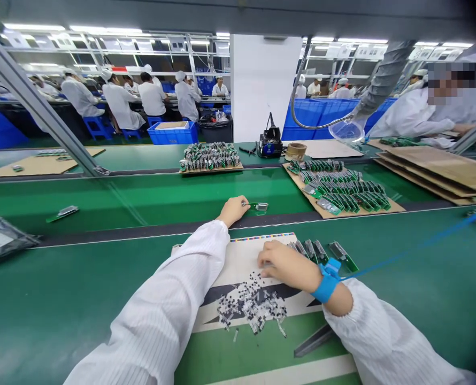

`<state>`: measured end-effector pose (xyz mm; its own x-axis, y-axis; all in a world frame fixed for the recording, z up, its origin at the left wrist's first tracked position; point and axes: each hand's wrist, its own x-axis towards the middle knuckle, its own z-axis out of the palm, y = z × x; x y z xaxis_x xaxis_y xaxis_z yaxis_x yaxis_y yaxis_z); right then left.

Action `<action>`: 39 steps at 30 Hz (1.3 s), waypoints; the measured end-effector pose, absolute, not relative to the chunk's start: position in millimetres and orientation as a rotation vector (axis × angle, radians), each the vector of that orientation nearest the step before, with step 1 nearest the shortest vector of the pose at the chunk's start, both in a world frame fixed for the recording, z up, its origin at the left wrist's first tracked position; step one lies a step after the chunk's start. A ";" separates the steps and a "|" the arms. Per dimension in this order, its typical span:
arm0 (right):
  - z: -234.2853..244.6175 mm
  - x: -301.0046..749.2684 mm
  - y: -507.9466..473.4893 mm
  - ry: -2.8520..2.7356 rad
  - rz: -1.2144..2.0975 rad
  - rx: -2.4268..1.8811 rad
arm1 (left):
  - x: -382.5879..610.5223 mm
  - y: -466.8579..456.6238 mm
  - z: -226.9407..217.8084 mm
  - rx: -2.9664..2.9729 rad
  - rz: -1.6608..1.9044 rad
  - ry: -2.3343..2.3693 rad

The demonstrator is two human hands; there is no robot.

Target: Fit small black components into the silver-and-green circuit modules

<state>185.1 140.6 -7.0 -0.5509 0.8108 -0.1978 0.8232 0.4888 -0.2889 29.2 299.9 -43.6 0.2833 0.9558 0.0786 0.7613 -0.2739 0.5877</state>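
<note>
A person in white striped sleeves is working at a green conveyor belt (pixel 141 198) with both arms reaching forward. The left hand (pixel 233 210) is stretching across the belt, palm down, with its fingers (pixel 243 202) bunched and touching the near end of a small green circuit board (pixel 259 206). The board's long axis is running crosswise, pointing away to the right of those fingertips. The fingers are nearly closed, but I cannot tell whether they are gripping it.

The right hand (pixel 289 262) is nearer the person, resting over a white paper sheet (pixel 242 262), with a blue wrist strap (pixel 329 280) around its wrist. Its fingers are curled downward, their tips mostly hidden, so I cannot tell whether they are holding anything. Just below those fingertips, a loose pile of small black parts (pixel 251 303) is scattered across the sheet, closer to the right hand than to the left. A row of circuit boards (pixel 316 251) is lying just beyond the right fingers, slanting away from them. Further ahead of the left fingers, a cardboard tray (pixel 382 207) is carrying many more boards in rows.
</note>
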 end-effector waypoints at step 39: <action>11.6 197.0 134.5 3.333 -1.794 1.679 | 8.3 138.8 26.0 0.727 0.933 0.888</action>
